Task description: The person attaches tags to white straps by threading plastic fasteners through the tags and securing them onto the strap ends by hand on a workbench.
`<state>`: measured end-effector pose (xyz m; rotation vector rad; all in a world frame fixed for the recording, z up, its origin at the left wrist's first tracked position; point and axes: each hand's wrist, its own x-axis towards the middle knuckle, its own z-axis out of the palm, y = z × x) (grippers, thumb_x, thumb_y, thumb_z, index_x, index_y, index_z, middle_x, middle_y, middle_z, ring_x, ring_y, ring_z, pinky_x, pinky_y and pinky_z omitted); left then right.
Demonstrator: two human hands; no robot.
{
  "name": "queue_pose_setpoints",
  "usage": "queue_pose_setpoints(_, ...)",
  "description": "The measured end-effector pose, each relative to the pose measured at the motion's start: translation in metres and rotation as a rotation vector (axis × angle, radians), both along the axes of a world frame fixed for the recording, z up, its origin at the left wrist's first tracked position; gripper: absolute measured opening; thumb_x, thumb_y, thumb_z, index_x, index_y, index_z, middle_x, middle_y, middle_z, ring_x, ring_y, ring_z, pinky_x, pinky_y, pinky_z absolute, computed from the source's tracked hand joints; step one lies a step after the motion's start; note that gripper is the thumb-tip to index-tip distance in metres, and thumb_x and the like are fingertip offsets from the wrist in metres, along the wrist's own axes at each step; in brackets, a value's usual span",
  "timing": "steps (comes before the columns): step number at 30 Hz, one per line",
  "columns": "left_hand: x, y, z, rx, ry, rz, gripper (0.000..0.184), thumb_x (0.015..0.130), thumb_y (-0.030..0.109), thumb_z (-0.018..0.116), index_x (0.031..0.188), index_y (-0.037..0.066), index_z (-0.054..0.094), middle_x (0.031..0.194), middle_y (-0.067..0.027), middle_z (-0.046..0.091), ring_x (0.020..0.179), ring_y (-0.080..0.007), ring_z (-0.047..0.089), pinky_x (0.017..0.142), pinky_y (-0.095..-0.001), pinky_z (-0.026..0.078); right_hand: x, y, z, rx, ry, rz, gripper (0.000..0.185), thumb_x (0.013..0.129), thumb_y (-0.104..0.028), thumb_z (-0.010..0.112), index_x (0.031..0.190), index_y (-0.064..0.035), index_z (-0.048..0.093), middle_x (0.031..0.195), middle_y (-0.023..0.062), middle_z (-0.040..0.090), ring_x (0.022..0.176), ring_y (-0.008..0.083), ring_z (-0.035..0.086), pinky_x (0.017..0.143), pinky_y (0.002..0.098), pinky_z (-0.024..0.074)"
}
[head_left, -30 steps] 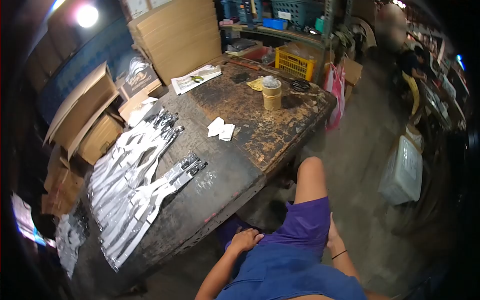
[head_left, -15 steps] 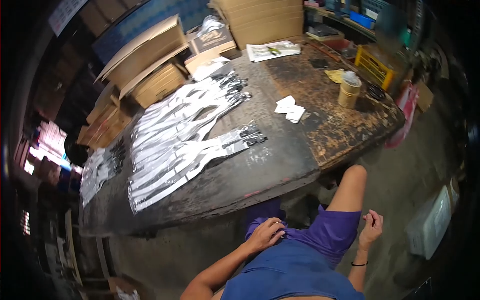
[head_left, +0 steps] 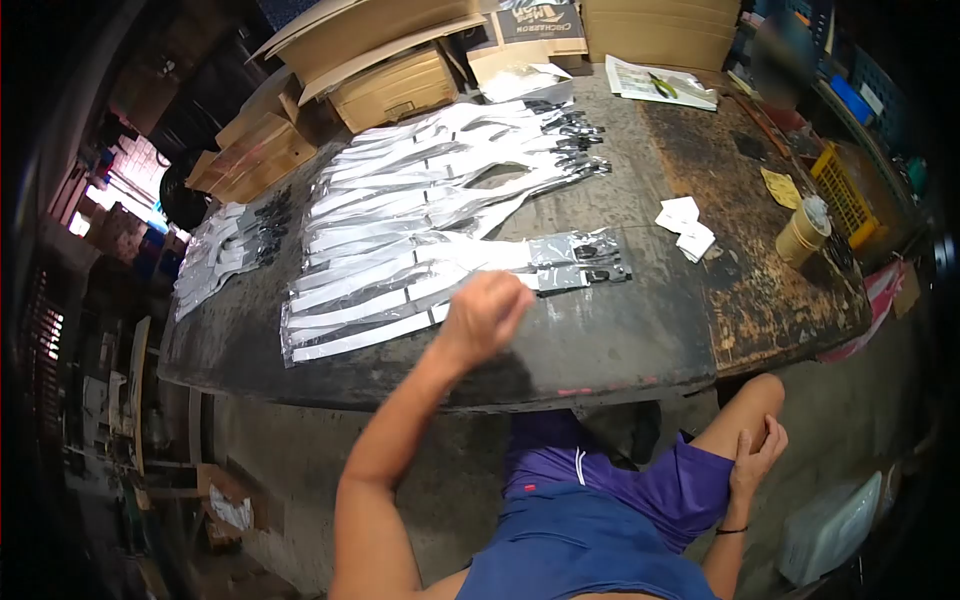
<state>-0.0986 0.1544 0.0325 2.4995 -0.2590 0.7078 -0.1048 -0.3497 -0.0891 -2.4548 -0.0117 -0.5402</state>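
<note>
My left hand [head_left: 487, 315] is curled into a loose fist, raised over the near edge of the worktable, and nothing shows in it. Just beyond lie white straps with black buckles in clear plastic bags [head_left: 425, 265], spread in several overlapping rows. A smaller bagged bunch [head_left: 225, 250] lies farther left. My right hand [head_left: 757, 455] rests against my bare right leg beside the purple shorts [head_left: 640, 480], its fingers extended and holding nothing.
On the table [head_left: 600, 345] are small white papers [head_left: 685, 228], a cardboard-coloured cup [head_left: 803, 232], and green-handled pliers [head_left: 662, 86] on a paper sheet. Cardboard boxes [head_left: 395, 90] line the back. A yellow crate [head_left: 842, 195] stands at the right.
My left hand has risen from my lap to above the table and closed. My right hand has moved onto my leg, its fingers uncurled. The view has shifted left.
</note>
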Motion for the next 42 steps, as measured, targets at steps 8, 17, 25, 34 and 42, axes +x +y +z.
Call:
queue_pose_setpoints(8, 0.164, 0.117, -0.034, 0.293, 0.052, 0.226, 0.016, 0.083, 0.016, 0.065, 0.095, 0.005, 0.066, 0.096, -0.0143, 0.065, 0.096, -0.0343, 0.063, 0.081, -0.0455, 0.051, 0.005, 0.004, 0.006, 0.064, 0.054, -0.079, 0.047, 0.086, -0.017, 0.067, 0.128, -0.0027, 0.051, 0.127, 0.0153, 0.045, 0.121, 0.0315, 0.045, 0.106, 0.0420, 0.0348)
queue_pose_setpoints(17, 0.198, 0.144, -0.039, 0.415, 0.556, 0.392, 0.033, 0.078, 0.020, 0.065, 0.108, 0.006, 0.064, 0.114, -0.0205, 0.057, 0.109, -0.0378, 0.058, 0.091, -0.0486, 0.048, 0.005, 0.017, 0.024, 0.043, 0.072, -0.103, 0.043, 0.084, -0.014, 0.067, 0.122, -0.0018, 0.052, 0.123, 0.0158, 0.045, 0.118, 0.0326, 0.046, 0.105, 0.0418, 0.0356)
queue_pose_setpoints(25, 0.187, 0.205, -0.012, 0.100, 0.164, 0.342, 0.036, 0.081, 0.019, 0.062, 0.111, -0.001, 0.061, 0.108, -0.0222, 0.062, 0.101, -0.0393, 0.057, 0.088, -0.0461, 0.045, 0.006, 0.020, 0.021, -0.023, -0.036, -0.073, 0.048, 0.075, -0.016, 0.077, 0.115, -0.0040, 0.054, 0.115, 0.0167, 0.049, 0.112, 0.0348, 0.047, 0.099, 0.0423, 0.0395)
queue_pose_setpoints(34, 0.182, 0.381, 0.127, 0.246, -0.503, 0.567, 0.060, 0.084, 0.033, 0.072, 0.125, -0.006, 0.051, 0.120, -0.0241, 0.057, 0.112, -0.0382, 0.055, 0.099, -0.0430, 0.040, -0.008, 0.023, 0.025, 0.013, -0.146, -0.071, 0.044, 0.078, -0.026, 0.076, 0.113, -0.0053, 0.059, 0.115, 0.0153, 0.052, 0.108, 0.0355, 0.051, 0.095, 0.0431, 0.0429)
queue_pose_setpoints(42, 0.199, 0.268, 0.214, 0.377, -0.418, 0.425, 0.061, 0.083, 0.040, 0.071, 0.122, -0.003, 0.053, 0.116, -0.0220, 0.059, 0.105, -0.0361, 0.058, 0.093, -0.0468, 0.043, -0.022, 0.012, 0.013, 0.089, -0.183, -0.039, 0.047, 0.084, -0.035, 0.071, 0.118, -0.0052, 0.059, 0.118, 0.0161, 0.052, 0.109, 0.0373, 0.050, 0.095, 0.0458, 0.0427)
